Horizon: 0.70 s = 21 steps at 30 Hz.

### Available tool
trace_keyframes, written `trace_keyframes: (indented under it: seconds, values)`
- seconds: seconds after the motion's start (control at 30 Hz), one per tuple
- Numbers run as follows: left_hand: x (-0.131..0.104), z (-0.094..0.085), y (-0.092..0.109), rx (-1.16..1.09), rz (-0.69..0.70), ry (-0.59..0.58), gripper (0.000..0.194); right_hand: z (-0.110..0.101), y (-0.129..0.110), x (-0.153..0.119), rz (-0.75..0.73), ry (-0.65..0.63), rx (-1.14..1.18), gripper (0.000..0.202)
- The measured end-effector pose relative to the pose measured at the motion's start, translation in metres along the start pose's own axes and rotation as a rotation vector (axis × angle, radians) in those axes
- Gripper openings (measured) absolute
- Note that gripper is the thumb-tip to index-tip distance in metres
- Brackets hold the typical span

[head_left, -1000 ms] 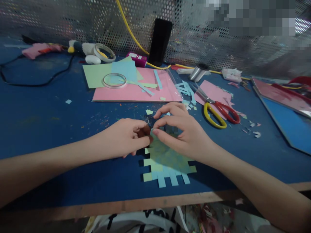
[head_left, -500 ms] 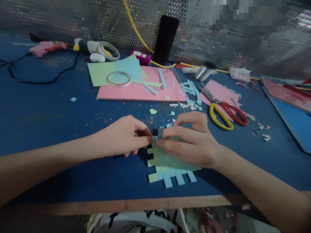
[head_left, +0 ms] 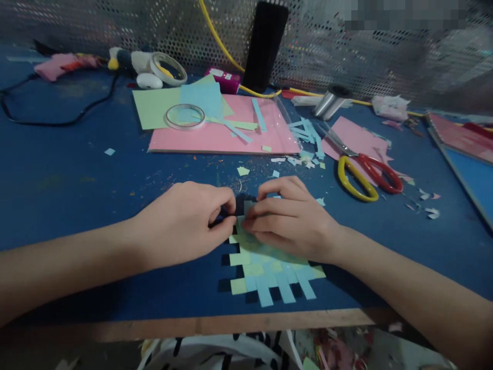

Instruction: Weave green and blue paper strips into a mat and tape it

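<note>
A woven mat of green and blue paper strips lies near the table's front edge, its strip ends sticking out at the left and bottom. My left hand is at the mat's upper left corner, thumb and index finger bent together; whether a strip end is between them is too small to tell. My right hand lies over the mat's upper right part, its fingertips pinching the mat at the upper left corner.
Scissors with yellow and red handles lie right of my right hand. Behind are pink sheets, a tape ring, cut blue strips and paper scraps. A black phone leans on the mesh wall.
The view has shifted slightly. My left hand has turned, its back more toward the camera. The mat's left edge looks lifted, with darker shadows beside its strip ends.
</note>
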<state>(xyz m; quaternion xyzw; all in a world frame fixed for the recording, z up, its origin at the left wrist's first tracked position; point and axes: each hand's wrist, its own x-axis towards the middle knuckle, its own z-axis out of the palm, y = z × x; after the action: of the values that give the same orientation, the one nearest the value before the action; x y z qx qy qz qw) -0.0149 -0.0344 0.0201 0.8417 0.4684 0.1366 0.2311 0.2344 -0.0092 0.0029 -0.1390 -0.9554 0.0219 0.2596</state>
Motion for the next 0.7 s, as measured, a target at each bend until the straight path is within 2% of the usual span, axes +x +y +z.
trace_keyframes:
  seconds: [0.07, 0.13, 0.2, 0.33, 0.47, 0.6, 0.7]
  values:
    - [-0.001, -0.002, -0.008, 0.118, 0.163, 0.036, 0.016, 0.001, 0.0, 0.0, 0.012, -0.015, 0.013, 0.012]
    - [-0.001, -0.006, -0.016, 0.172, 0.326, 0.023, 0.024, 0.001, 0.0, 0.0, 0.028, -0.04, 0.015, 0.011]
    - [0.0, -0.01, -0.022, 0.171, 0.41, -0.019, 0.032, 0.001, 0.0, 0.001, 0.033, -0.056, 0.004, 0.012]
    - [0.003, -0.015, -0.025, 0.14, 0.386, -0.088, 0.035, 0.001, 0.0, 0.001, 0.028, -0.053, -0.018, 0.013]
    - [0.004, -0.015, -0.025, 0.176, 0.385, -0.105, 0.033, 0.001, 0.0, 0.002, 0.034, -0.061, -0.023, 0.014]
    - [0.002, -0.01, -0.025, 0.295, 0.415, -0.027, 0.034, 0.0, -0.001, 0.002, 0.05, -0.078, -0.032, 0.015]
    - [0.001, -0.004, -0.024, 0.306, 0.375, 0.066, 0.026, 0.001, -0.001, 0.003, 0.047, -0.045, -0.049, 0.011]
